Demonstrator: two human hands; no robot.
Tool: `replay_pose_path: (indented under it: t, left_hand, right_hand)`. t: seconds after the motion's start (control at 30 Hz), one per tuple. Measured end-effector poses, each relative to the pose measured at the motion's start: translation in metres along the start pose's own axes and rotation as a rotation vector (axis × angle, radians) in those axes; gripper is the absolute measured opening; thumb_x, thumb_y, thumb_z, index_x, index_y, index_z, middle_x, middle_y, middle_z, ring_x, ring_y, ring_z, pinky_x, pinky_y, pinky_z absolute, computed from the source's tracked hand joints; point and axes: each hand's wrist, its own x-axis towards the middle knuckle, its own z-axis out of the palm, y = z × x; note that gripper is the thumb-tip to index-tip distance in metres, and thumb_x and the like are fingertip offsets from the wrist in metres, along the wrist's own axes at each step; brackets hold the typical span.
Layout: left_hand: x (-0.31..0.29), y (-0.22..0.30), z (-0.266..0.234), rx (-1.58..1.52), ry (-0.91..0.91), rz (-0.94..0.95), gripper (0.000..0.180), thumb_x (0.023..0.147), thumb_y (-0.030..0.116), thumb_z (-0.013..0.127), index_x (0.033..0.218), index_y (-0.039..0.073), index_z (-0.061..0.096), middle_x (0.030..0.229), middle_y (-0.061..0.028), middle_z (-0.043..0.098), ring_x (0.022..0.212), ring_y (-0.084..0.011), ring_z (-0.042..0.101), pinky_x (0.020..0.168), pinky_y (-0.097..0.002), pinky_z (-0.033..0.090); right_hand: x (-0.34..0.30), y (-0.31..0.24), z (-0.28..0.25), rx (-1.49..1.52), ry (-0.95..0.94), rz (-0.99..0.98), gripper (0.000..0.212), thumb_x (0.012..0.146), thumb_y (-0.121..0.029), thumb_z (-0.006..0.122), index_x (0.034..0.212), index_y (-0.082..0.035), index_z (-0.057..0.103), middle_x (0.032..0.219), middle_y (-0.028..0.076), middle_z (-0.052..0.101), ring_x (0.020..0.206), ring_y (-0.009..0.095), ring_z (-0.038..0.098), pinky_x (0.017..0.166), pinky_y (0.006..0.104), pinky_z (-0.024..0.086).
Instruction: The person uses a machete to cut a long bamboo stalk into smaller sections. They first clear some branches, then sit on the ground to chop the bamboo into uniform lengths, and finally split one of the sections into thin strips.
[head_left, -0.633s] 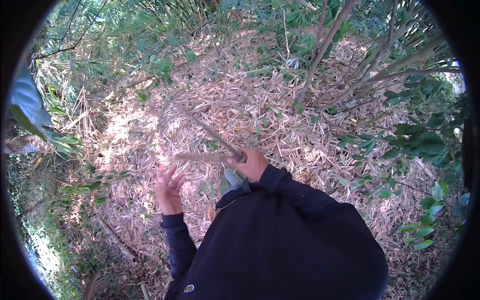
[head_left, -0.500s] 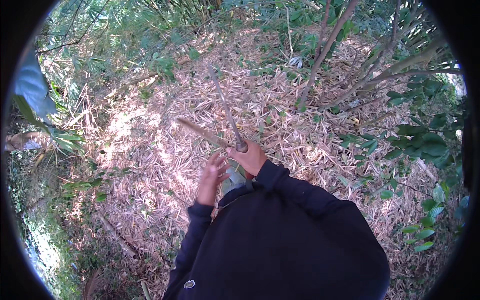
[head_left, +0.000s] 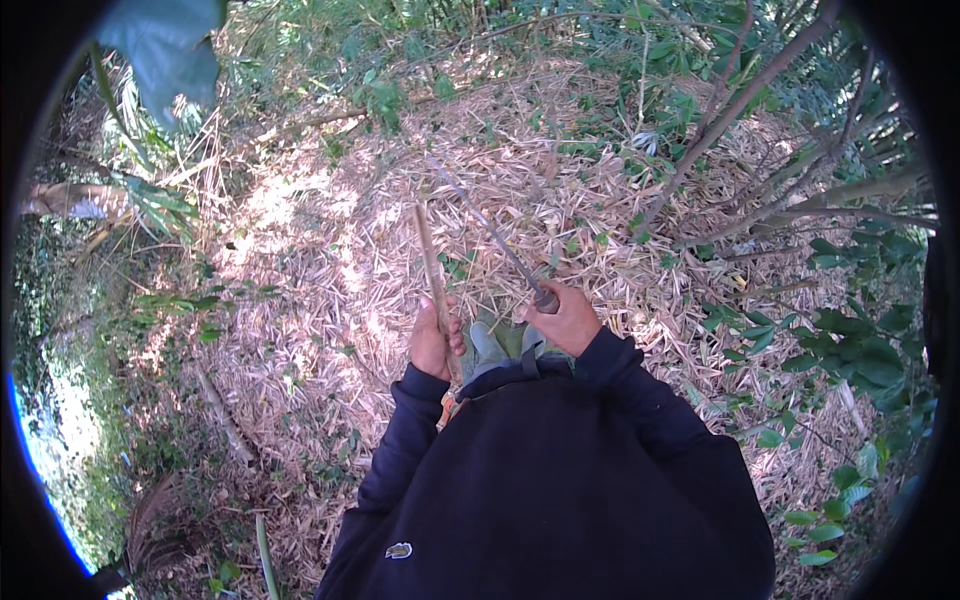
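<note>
My left hand [head_left: 431,343] is closed around the lower part of a straight, light-brown wooden stick [head_left: 427,250], which points up and away from me. In my right hand [head_left: 566,318] is a machete [head_left: 497,238], gripped by its dark handle. Its long, narrow grey blade slants forward and to the left, and its tip is hard to make out against the dry leaves. The stick and the blade are apart, the stick lying to the left. Both hands are in front of my dark jacket [head_left: 570,470], with my boots [head_left: 487,343] partly visible between them.
Dry leaf litter [head_left: 330,270] covers the ground. Leaning branches [head_left: 745,100] stand at the far right, with leafy twigs [head_left: 860,345] nearer me. A large leaf [head_left: 165,55] hangs at the upper left. A short log [head_left: 225,415] lies at the left.
The stick has passed from my right hand to my left, which was open before, and now points more upright. My right hand has moved right with the machete. The view has shifted.
</note>
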Motion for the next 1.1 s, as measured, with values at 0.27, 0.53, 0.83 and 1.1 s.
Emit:
replay_pose_path:
  t: [0.27,0.53,0.83,1.1]
  left_hand:
    - [-0.042,-0.007,0.037,0.024,-0.097,-0.002,0.027,0.098,0.014,0.041,0.122,0.004,0.045,0.080,-0.0022,0.049,0.049,-0.0057,0.037,0.041,-0.0189,0.031]
    - [-0.061,-0.022,0.038,0.469,0.075,0.107,0.017,0.099,0.017,0.038,0.107,0.006,0.049,0.068,0.0025,0.044,0.045,-0.0029,0.034,0.039,-0.0185,0.030]
    - [-0.074,-0.015,0.043,0.428,0.031,0.084,0.021,0.099,0.015,0.040,0.112,0.004,0.052,0.068,0.0024,0.045,0.045,-0.0020,0.034,0.039,-0.0173,0.029]
    - [-0.054,-0.015,0.046,0.378,0.032,0.154,0.017,0.099,0.015,0.040,0.102,0.003,0.051,0.069,0.0015,0.046,0.046,-0.0018,0.034,0.040,-0.0171,0.030]
  right_hand:
    - [-0.013,0.022,-0.002,-0.494,-0.134,-0.454,0.029,0.068,-0.028,0.069,0.087,-0.009,0.057,0.061,0.012,0.057,0.058,0.033,0.060,0.052,0.0424,0.046]
    - [0.001,0.004,-0.008,-0.853,-0.109,-0.267,0.023,0.073,-0.041,0.066,0.077,-0.019,0.062,0.061,0.007,0.062,0.057,0.028,0.063,0.051,0.0448,0.048]
    - [0.034,0.009,-0.036,-0.760,-0.177,-0.135,0.027,0.075,-0.037,0.062,0.090,-0.016,0.063,0.072,0.013,0.065,0.072,0.032,0.065,0.067,0.0469,0.051]
    - [0.031,0.013,-0.014,-0.856,-0.081,-0.471,0.021,0.063,-0.032,0.068,0.071,-0.018,0.056,0.055,0.006,0.057,0.053,0.027,0.060,0.045,0.0432,0.040]
